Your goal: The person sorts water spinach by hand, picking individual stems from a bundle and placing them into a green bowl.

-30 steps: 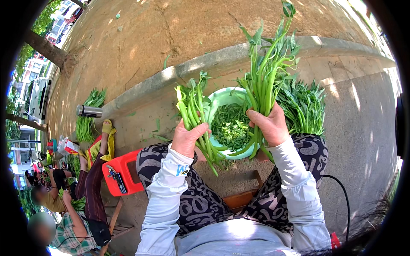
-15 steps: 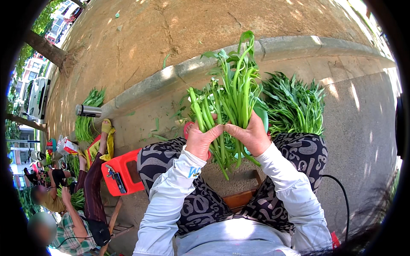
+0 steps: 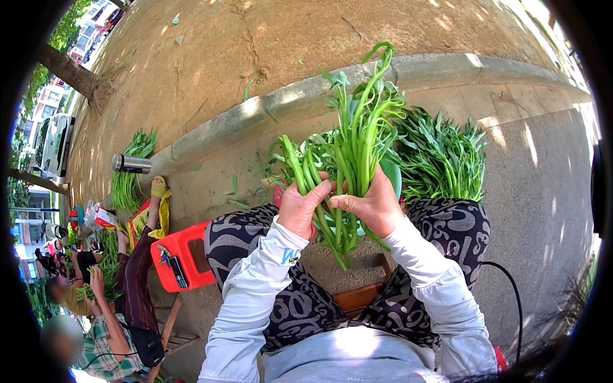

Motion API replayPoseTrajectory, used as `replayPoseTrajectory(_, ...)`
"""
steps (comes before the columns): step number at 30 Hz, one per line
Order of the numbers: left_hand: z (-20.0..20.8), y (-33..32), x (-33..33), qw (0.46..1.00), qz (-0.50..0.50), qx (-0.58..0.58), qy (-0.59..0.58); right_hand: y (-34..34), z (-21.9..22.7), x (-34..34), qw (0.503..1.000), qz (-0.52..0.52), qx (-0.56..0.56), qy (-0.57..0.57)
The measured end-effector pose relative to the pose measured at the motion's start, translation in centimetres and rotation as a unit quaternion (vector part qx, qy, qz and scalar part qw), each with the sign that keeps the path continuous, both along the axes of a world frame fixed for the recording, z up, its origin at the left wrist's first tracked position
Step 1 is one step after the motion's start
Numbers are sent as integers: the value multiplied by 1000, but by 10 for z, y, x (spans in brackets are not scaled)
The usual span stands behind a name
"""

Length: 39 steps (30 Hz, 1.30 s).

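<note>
My left hand (image 3: 300, 209) is closed around the lower stems of a few thick green stalks on the left side. My right hand (image 3: 378, 203) grips a larger bunch of water spinach (image 3: 359, 143), its thumb lying across the stems toward the left thumb. Leafy tips point away from me, and the cut stem ends hang below both hands, between my knees. Just beyond the right hand, a green basin (image 3: 392, 177) is mostly hidden by the greens. To its right lies a big pile of leafy water spinach (image 3: 442, 154) on the ground.
A red plastic stool (image 3: 185, 256) with a small dark tool on it stands by my left knee. Farther left are a metal thermos (image 3: 132, 165), another heap of greens (image 3: 135, 179) and a seated person (image 3: 112, 341) handling stalks. A curb (image 3: 255, 113) runs beyond me.
The right hand's bunch has fanned slightly to the right, opening a wider gap from the stalks at left. My thumbs have shifted slightly apart.
</note>
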State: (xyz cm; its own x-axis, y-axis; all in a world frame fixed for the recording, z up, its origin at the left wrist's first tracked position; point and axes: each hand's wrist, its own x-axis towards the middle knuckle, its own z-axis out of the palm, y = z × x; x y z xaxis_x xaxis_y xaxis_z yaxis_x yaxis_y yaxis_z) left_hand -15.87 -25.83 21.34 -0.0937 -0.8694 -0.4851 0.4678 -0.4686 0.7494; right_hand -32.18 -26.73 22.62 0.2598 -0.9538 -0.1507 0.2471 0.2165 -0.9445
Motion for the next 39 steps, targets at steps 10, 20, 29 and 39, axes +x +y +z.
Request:
replayPoseTrajectory(10, 8, 1, -4, 999, -29, -39, 22, -4, -7, -10, 993, -12, 28, 110)
replayPoseTrajectory(20, 27, -12, 53, 989, 60, -29, 133, -16, 26, -38, 979, -50, 148, -130)
replayPoseTrajectory(29, 35, -8, 73, 990, 105, -91, -12, -22, 36, -59, 981, -59, 93, -160)
replayPoseTrajectory(39, 26, -5, 24, 977, 36, -188, -99, -15, 37, -52, 984, 10, 94, -153)
